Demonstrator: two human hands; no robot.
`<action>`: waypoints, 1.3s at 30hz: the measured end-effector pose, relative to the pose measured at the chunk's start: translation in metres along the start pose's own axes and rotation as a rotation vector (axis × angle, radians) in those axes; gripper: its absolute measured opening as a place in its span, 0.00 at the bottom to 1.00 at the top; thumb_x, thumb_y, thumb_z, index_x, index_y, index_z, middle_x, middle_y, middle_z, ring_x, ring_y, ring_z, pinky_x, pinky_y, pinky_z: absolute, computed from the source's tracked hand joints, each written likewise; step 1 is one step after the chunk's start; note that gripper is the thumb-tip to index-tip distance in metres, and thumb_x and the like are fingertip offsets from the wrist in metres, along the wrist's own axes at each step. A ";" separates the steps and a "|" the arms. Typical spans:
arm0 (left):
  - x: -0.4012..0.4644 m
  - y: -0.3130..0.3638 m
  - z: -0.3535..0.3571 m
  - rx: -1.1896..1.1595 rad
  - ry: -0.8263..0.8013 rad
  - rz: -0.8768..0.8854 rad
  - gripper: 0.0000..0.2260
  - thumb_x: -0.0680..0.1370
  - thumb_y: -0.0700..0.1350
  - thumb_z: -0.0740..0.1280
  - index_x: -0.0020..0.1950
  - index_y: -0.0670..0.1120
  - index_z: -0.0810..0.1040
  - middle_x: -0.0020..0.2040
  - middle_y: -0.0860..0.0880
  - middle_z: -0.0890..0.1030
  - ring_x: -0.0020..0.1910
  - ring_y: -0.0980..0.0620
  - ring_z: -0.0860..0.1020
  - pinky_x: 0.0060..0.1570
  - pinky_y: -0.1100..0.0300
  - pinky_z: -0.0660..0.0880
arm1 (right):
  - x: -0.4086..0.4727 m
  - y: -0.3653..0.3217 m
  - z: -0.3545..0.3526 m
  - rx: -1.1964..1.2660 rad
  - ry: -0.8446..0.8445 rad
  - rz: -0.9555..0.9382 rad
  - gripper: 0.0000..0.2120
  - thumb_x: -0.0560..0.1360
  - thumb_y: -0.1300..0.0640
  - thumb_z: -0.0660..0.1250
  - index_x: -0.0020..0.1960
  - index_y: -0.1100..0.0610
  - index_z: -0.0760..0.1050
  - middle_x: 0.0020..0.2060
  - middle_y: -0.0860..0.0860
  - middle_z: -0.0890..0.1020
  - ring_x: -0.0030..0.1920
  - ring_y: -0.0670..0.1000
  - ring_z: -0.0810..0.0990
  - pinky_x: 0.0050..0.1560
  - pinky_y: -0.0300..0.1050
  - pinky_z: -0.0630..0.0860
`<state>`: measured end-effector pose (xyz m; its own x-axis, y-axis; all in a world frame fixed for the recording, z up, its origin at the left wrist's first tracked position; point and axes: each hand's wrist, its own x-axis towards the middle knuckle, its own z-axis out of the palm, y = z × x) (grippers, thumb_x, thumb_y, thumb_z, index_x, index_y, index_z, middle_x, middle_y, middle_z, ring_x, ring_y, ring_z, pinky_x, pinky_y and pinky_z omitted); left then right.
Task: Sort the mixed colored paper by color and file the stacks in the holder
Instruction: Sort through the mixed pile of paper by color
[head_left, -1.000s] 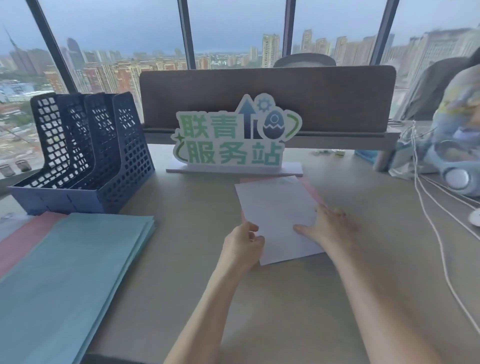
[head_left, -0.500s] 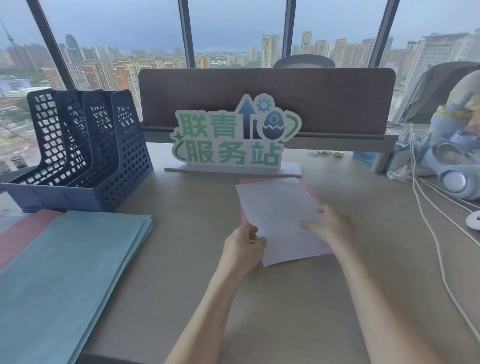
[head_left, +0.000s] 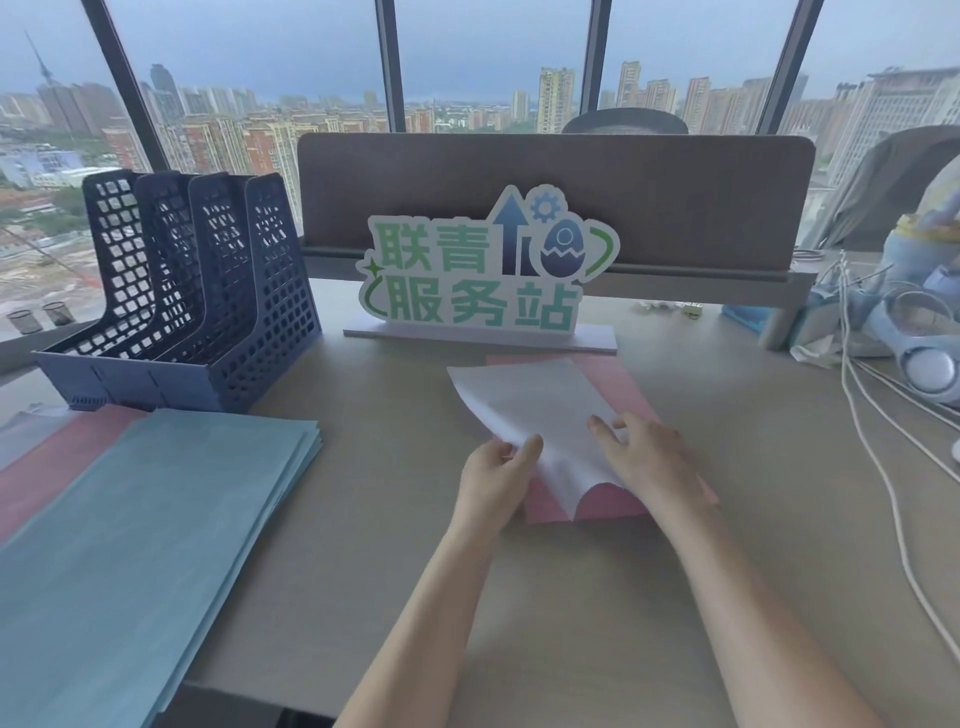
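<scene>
Head view: the left hand (head_left: 496, 475) pinches the near left edge of a white sheet (head_left: 535, 410) and lifts it so it curls off the pink stack (head_left: 618, 384) lying on the surface (head_left: 395, 467) in front of the green sign (head_left: 483, 275). The right hand (head_left: 649, 454) rests with relaxed, spread fingers on the sheet and stack. At left, the blue stack (head_left: 156, 530) overlaps a pink sheet (head_left: 57, 457), near the dark blue holder (head_left: 197, 291) with its 3 slots.

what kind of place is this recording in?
Likely a high-rise office desk: a desk divider panel, a blue file holder on the desk, headphones, and floor-to-ceiling windows over a city skyline.
</scene>
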<state>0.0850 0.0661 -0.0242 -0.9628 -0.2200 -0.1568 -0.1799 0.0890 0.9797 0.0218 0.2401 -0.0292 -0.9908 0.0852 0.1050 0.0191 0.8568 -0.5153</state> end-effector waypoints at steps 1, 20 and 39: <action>0.001 0.003 -0.002 -0.096 -0.014 -0.041 0.11 0.77 0.50 0.69 0.41 0.44 0.77 0.36 0.52 0.78 0.36 0.51 0.76 0.41 0.57 0.73 | -0.001 0.000 0.000 0.006 -0.001 -0.007 0.29 0.79 0.35 0.59 0.67 0.57 0.77 0.63 0.54 0.82 0.65 0.59 0.77 0.67 0.56 0.71; 0.013 0.018 -0.038 -0.022 0.029 0.149 0.20 0.73 0.29 0.57 0.54 0.49 0.78 0.47 0.43 0.85 0.39 0.47 0.83 0.38 0.55 0.78 | 0.004 0.000 -0.001 0.304 0.035 0.032 0.35 0.76 0.42 0.70 0.76 0.55 0.64 0.71 0.58 0.71 0.71 0.59 0.70 0.69 0.51 0.66; -0.025 -0.003 -0.088 -0.032 0.201 0.360 0.22 0.78 0.31 0.60 0.54 0.58 0.79 0.48 0.60 0.84 0.51 0.60 0.82 0.50 0.63 0.75 | -0.042 -0.051 0.019 0.868 -0.056 -0.208 0.12 0.81 0.58 0.63 0.61 0.45 0.77 0.53 0.39 0.84 0.55 0.41 0.82 0.50 0.41 0.76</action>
<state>0.1273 -0.0147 -0.0125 -0.9038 -0.3662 0.2216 0.1711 0.1655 0.9713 0.0594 0.1833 -0.0235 -0.9683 -0.0731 0.2387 -0.2477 0.1633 -0.9550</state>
